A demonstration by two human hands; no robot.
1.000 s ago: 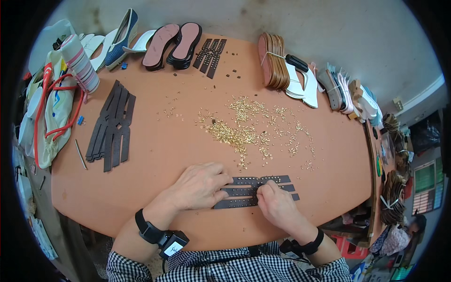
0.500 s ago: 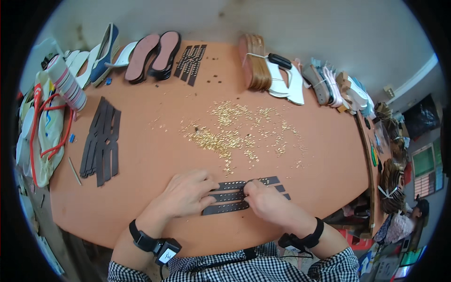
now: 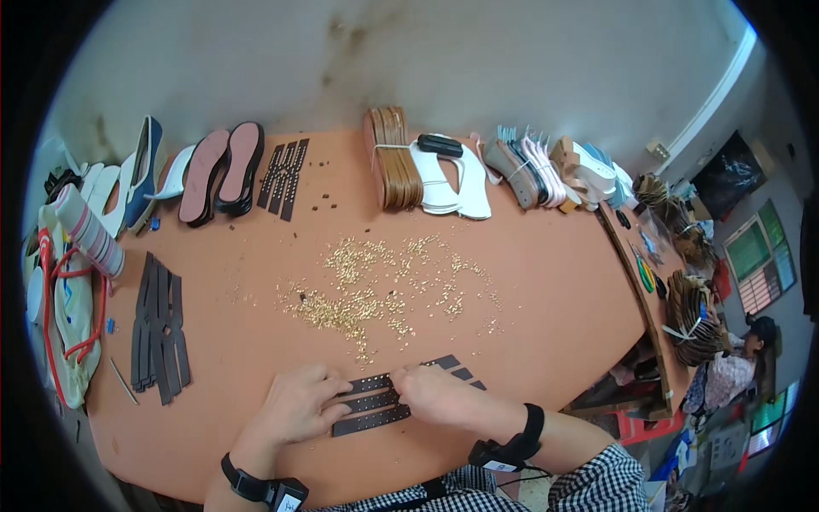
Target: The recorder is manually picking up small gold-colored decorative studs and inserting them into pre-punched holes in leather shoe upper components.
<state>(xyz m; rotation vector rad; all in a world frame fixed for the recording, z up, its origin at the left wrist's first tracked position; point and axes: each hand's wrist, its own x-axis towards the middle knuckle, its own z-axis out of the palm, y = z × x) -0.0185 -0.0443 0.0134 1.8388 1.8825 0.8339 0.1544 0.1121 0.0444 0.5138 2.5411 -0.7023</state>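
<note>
A dark brown strap piece with three slotted bands and rows of small shiny studs (image 3: 373, 420) lies flat near the table's front edge, slightly slanted. My left hand (image 3: 300, 406) holds its left end, thumb and bent fingers on the bands. Over its middle, my right hand (image 3: 437, 396) has its fingertips pinched together against the bands; whatever is between them is hidden. Beyond the hands, many tiny gold studs (image 3: 328, 312) are scattered across the tabletop (image 3: 546, 324).
Plain dark strap pieces (image 3: 160, 333) are piled at left beside a thin stick (image 3: 124, 381). Pink-topped soles (image 3: 240, 166), a studded strap piece (image 3: 284, 181), bundled brown soles (image 3: 394, 162) and white cutouts (image 3: 469, 192) line the back. A striped cup (image 3: 90, 230) leans far left.
My view has tilted up and turned right, so the table sits lower and further left. Both hands stay on the strap piece, the right one still pinched at its middle.
</note>
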